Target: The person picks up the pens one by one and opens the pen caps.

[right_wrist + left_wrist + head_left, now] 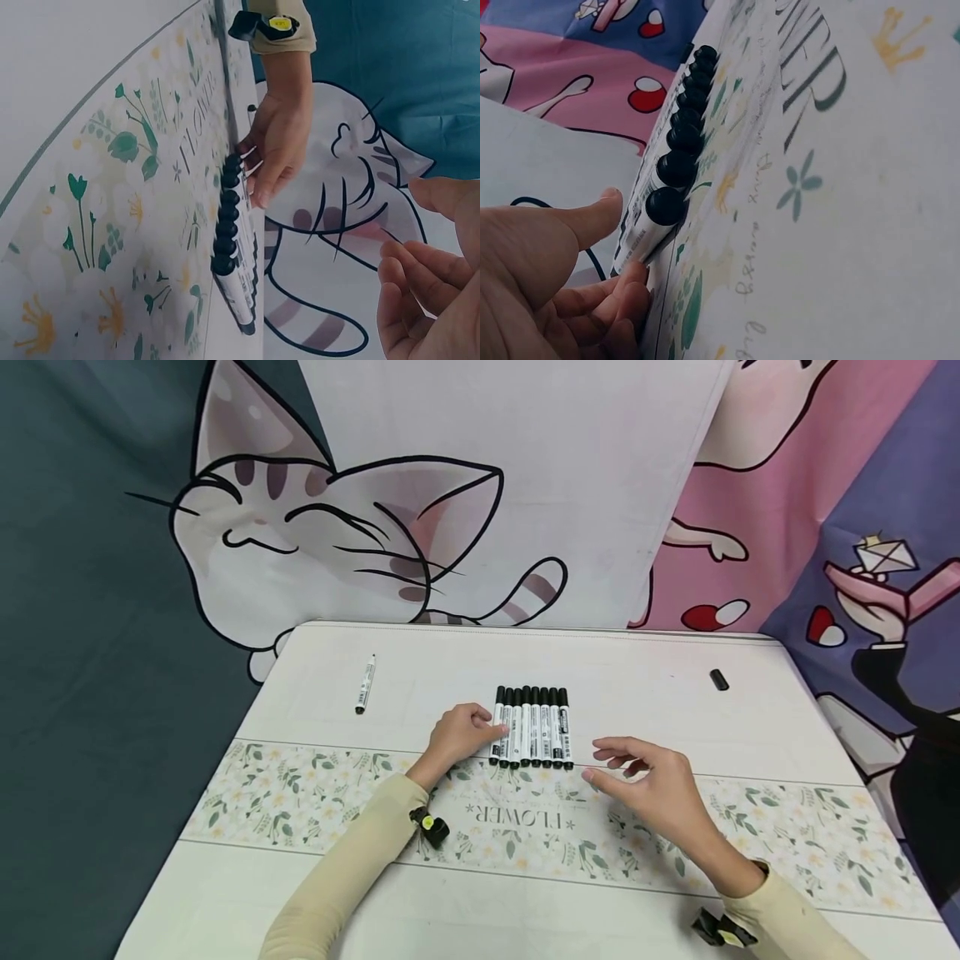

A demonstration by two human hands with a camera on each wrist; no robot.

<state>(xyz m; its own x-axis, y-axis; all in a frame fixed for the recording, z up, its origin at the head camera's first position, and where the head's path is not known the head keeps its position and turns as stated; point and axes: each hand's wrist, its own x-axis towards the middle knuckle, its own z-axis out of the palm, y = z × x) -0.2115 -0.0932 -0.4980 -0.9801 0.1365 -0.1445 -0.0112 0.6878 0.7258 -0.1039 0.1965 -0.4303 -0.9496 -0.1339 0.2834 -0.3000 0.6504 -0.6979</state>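
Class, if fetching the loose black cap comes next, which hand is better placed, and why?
Probably the right hand: it is empty and nearer the black cap, while the left hand is across the marker row.

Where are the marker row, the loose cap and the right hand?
marker row [534, 727]: head view, on a white barrel mid-row
loose cap [719, 680]: head view, middle of its side
right hand [658, 783]: head view, back of it

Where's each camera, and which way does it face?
Head: worn there, facing forward and down at the table; left hand, right hand, sleeves show.
Left wrist: worn there, facing right along the marker row; left hand shows.
Right wrist: worn there, facing left along that row; both hands, left sleeve show.
Head and right wrist share the cat drawing.
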